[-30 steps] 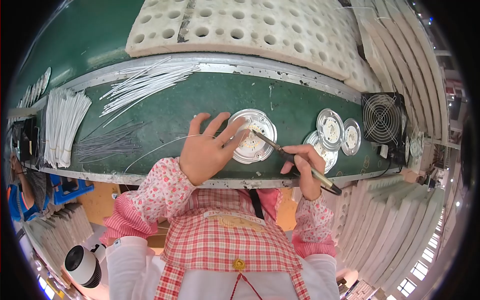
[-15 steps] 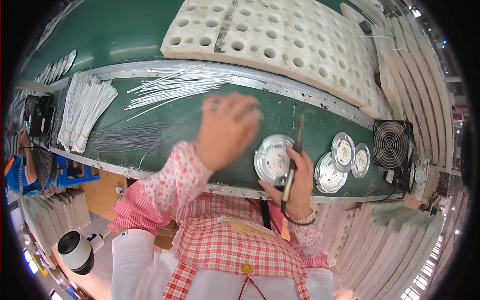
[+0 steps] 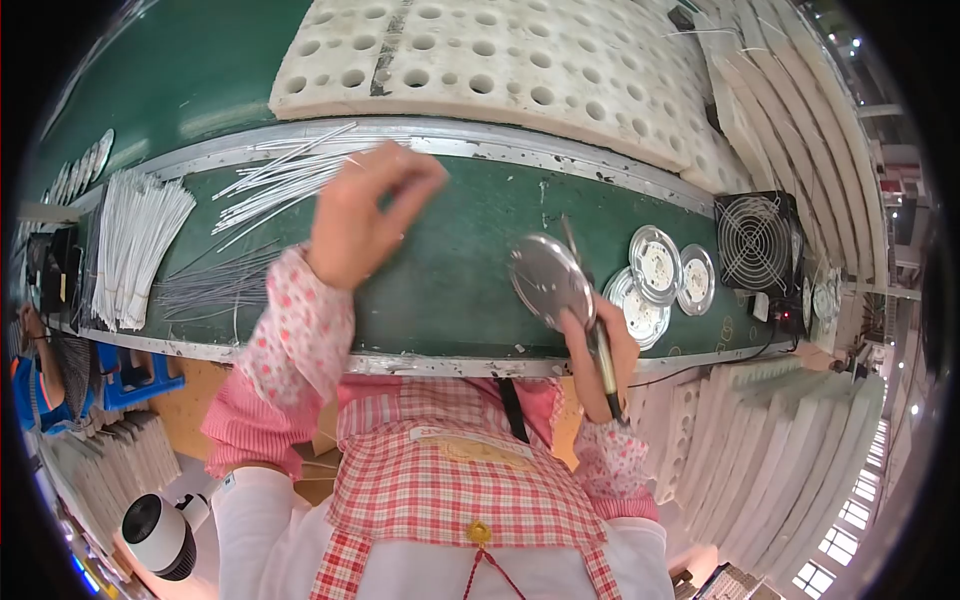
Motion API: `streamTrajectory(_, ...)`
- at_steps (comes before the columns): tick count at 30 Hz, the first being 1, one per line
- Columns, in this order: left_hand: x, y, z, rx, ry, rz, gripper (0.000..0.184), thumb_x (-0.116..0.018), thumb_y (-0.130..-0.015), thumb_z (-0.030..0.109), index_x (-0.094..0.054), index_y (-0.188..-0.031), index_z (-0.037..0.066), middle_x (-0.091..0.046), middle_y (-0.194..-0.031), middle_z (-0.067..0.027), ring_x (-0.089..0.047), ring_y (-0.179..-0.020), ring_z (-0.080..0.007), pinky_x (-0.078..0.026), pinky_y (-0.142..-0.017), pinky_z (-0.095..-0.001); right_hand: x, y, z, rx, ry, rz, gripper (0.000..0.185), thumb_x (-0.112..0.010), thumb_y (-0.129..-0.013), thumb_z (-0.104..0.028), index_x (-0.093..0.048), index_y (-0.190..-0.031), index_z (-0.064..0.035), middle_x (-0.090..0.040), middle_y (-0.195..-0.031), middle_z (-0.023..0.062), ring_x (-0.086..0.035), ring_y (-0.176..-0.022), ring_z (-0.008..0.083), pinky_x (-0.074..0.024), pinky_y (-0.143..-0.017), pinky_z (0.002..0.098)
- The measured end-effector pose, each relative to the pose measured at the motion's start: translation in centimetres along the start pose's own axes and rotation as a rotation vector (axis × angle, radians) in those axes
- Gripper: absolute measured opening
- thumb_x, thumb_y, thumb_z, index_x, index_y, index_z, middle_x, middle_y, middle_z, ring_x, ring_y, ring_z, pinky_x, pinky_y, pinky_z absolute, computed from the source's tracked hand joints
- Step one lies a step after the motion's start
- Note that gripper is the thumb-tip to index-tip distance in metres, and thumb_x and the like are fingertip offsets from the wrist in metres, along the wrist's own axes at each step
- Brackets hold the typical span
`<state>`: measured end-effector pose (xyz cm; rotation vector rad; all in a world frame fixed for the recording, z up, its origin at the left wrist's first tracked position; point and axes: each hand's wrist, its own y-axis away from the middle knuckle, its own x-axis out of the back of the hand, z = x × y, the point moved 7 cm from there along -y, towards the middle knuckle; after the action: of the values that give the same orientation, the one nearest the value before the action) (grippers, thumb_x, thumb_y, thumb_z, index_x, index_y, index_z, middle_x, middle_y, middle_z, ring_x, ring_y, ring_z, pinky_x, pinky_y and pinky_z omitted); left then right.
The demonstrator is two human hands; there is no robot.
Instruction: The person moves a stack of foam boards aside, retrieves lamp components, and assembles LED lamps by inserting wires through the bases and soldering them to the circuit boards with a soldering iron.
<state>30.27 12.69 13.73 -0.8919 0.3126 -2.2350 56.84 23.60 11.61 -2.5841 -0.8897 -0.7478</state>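
My right hand (image 3: 608, 350) grips a soldering iron (image 3: 603, 362), with its metal tip pointing away from me. The same hand also holds a round metal lamp plate (image 3: 548, 280), tilted so that a smooth shiny face shows. My left hand (image 3: 365, 215) hovers over the bench beside the white wires (image 3: 285, 185). Its thumb and fingers come together in a pinch, slightly blurred; anything between the tips is too small to make out. Dark grey wires (image 3: 215, 285) lie below the white ones, near my left sleeve.
Several round lamp plates (image 3: 655, 265) overlap at the right, beside a black fan (image 3: 754, 240). A thick bundle of white wires (image 3: 140, 250) lies at the left. White foam boards with holes (image 3: 480, 50) sit beyond the metal rail (image 3: 560, 165). Another person's arm (image 3: 45, 350) shows far left.
My left hand has shifted left towards the white wires, its fingers drawing together. The lamp plate in my right hand has been lifted and tilted, turning its component side out of sight.
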Motion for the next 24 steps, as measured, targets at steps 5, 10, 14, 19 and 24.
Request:
streamTrajectory(5, -5.6, 3.0, 5.1, -0.055, 0.125, -0.105, 0.015, -0.072, -0.082, -0.001, -0.071, -0.096, 0.004, -0.066, -0.086, -0.0069, -0.065, -0.075, -0.0216, -0.048, -0.068, -0.0309, -1.2, -2.3, 0.3, -0.037, -0.061, 0.096, 0.032, -0.072, -0.091, -0.010, -0.064, -0.122, -0.0029, -0.068, -0.088, 0.0045, -0.060, -0.075, 0.0091, -0.0487, -0.068, 0.0243)
streamTrajectory(10, -7.5, 3.5, 5.3, -0.007, 0.145, -0.063, 0.013, -0.073, -0.081, 0.000, -0.069, -0.092, 0.005, -0.065, -0.084, -0.0057, -0.062, -0.065, -0.0197, -0.046, -0.065, -0.0316, -1.4, -2.1, -0.1, 0.037, 0.001, 0.117, 0.034, -0.071, -0.090, -0.007, -0.064, -0.123, -0.0035, -0.067, -0.089, 0.0083, -0.062, -0.073, 0.0137, -0.0495, -0.067, 0.0268)
streamTrajectory(14, -7.7, 3.6, 5.8, -0.052, 0.074, -0.068, 0.013, -0.072, -0.080, 0.000, -0.068, -0.092, 0.006, -0.064, -0.082, -0.0055, -0.062, -0.066, -0.0208, -0.046, -0.064, -0.0331, -1.4, -1.8, -1.1, 0.136, 0.100, 0.132, 0.038, -0.073, -0.087, -0.005, -0.064, -0.124, -0.0045, -0.064, -0.087, 0.0107, -0.063, -0.070, 0.0183, -0.0500, -0.065, 0.0300)
streamTrajectory(19, -7.6, 4.0, 5.9, -0.076, 0.088, -0.106, 0.013, -0.070, -0.081, 0.000, -0.068, -0.093, 0.005, -0.063, -0.084, -0.0084, -0.062, -0.074, -0.0268, -0.046, -0.066, -0.0350, -2.4, -0.8, -4.2, 0.377, 0.236, 0.108, 0.060, -0.088, -0.073, -0.016, -0.063, -0.126, -0.0058, -0.060, -0.088, 0.0091, -0.060, -0.062, 0.0178, -0.0486, -0.054, 0.0326)
streamTrajectory(24, -8.0, 4.7, 2.4, 0.152, 0.363, -0.303, 0.015, -0.067, -0.082, 0.000, -0.067, -0.097, 0.002, -0.062, -0.087, -0.0133, -0.061, -0.080, -0.0352, -0.048, -0.070, -0.0391, -2.5, -2.9, -2.0, 0.342, 0.057, -0.170, 0.105, -0.098, -0.056, -0.030, -0.046, -0.143, -0.0037, -0.059, -0.117, 0.0108, -0.060, -0.099, 0.0225, -0.0503, -0.084, 0.0353)
